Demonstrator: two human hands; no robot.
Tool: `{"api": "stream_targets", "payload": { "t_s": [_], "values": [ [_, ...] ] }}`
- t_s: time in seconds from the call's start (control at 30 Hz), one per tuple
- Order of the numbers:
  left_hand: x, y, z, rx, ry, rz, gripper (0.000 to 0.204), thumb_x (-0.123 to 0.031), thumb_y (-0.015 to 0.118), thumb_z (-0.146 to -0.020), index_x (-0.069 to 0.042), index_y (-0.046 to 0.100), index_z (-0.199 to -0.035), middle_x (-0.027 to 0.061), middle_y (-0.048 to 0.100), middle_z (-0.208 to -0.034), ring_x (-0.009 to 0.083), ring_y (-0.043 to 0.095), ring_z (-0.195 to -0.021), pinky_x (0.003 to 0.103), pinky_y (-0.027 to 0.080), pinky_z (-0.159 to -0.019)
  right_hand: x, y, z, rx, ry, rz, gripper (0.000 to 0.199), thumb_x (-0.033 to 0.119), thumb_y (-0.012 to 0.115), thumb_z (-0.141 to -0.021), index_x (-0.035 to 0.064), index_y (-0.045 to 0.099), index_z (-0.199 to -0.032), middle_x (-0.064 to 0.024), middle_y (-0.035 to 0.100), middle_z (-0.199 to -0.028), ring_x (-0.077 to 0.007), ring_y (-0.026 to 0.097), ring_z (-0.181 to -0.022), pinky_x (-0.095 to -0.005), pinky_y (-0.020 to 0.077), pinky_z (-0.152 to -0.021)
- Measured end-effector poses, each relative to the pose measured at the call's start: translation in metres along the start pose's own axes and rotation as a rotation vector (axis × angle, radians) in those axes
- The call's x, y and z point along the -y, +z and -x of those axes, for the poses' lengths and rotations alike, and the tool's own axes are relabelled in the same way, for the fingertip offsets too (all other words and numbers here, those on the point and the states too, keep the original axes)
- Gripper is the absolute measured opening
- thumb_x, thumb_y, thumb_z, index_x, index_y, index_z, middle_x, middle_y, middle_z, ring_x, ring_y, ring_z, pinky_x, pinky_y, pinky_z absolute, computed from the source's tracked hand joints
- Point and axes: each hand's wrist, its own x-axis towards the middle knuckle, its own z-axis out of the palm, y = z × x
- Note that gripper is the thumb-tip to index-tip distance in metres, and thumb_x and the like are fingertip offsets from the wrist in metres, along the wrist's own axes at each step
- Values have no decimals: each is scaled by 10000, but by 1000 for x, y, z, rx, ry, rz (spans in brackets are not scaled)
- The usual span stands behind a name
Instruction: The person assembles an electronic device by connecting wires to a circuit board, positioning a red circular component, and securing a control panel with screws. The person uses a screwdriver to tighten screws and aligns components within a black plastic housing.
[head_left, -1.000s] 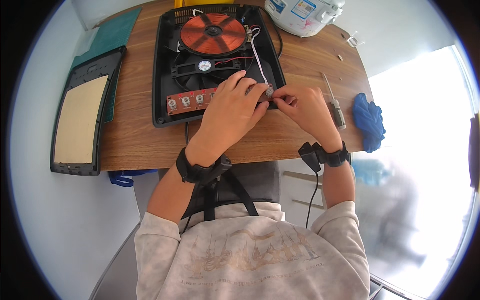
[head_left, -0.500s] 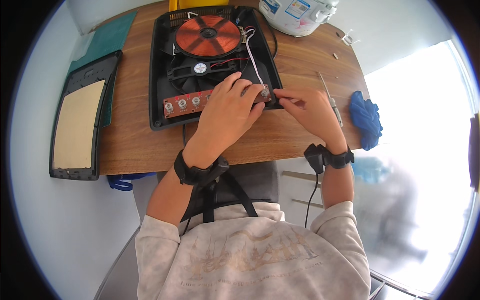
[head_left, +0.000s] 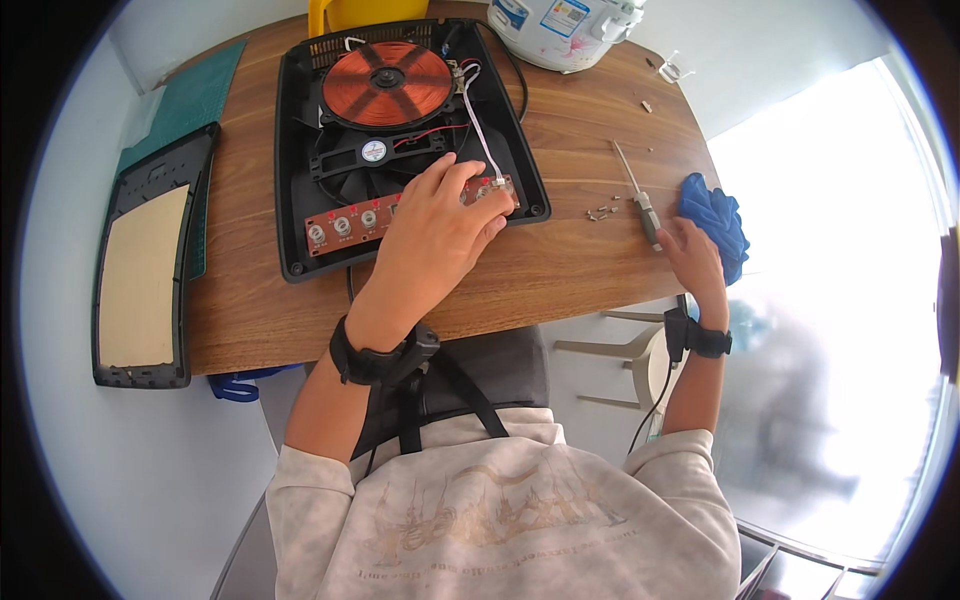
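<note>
My left hand (head_left: 432, 225) rests over a brown control board (head_left: 390, 216) with round buttons and red parts, its fingers apart and partly hiding it. This board lies along the near edge of an opened black induction cooker base (head_left: 290, 180). A copper coil (head_left: 350, 90) and a black fan (head_left: 350, 180) sit farther back in the base, and a white cable (head_left: 480, 130) runs to the board's right end. To the right, my right hand (head_left: 698, 258) is at the handle of a screwdriver (head_left: 647, 212), fingers apart and not visibly closed round it.
Several small screws (head_left: 603, 213) lie left of the screwdriver. A crumpled blue cloth (head_left: 718, 222) is beside my right hand. At left a black cover panel (head_left: 145, 270) overlaps a green cutting mat (head_left: 195, 95). Behind stand a white appliance (head_left: 570, 35) and a yellow container (head_left: 375, 12).
My right hand has left the board's right end and moved right to the screwdriver handle, uncovering the small screws. My left hand stays on the board. The whole view has shifted slightly.
</note>
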Motion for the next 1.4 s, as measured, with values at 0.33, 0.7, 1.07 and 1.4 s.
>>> {"api": "stream_targets", "payload": {
  "t_s": [0.33, 0.7, 1.07, 1.4],
  "values": [
    [2, 1, 1, 20, -30, 42, 147, -249, 711, -947, -194, 731, -1082, 55, 635, -1285, 362, 520, -1333, 461, 465, -1071, 31, 10, 9, 39, -66, -136, 406, 394, 703, -943, 59, 685, -1171, -159, 683, -1039, -353, 680, -954, -429, 529, -813],
    [3, 0, 1, 27, -36, 66, 162, -241, 719, -940, -187, 767, -1084, 42, 640, -1290, 353, 513, -1342, 458, 458, -1083, 57, -24, 2, -121, -11, -676, 246, 176, 663, -978, 41, 567, -1160, -119, 716, -849, -208, 709, -752, -320, 548, -669],
    [2, -1, 2, 33, -52, 89, 152, -205, 725, -928, -173, 786, -1064, 44, 639, -1294, 347, 507, -1345, 453, 451, -1087, 107, -92, 46, 18, -256, -663, 228, 11, 713, -850, 10, 736, -1077, -68, 751, -898, -102, 683, -761, -248, 553, -736],
    [2, -1, 2, 40, -57, 91, 158, -209, 723, -932, -180, 782, -1075, 44, 631, -1303, 349, 506, -1344, 457, 455, -1082, 115, -86, 40, 51, -290, -662, 213, -3, 692, -827, 1, 741, -1033, -57, 738, -842, -89, 662, -721, -233, 534, -706]
  ]
}}
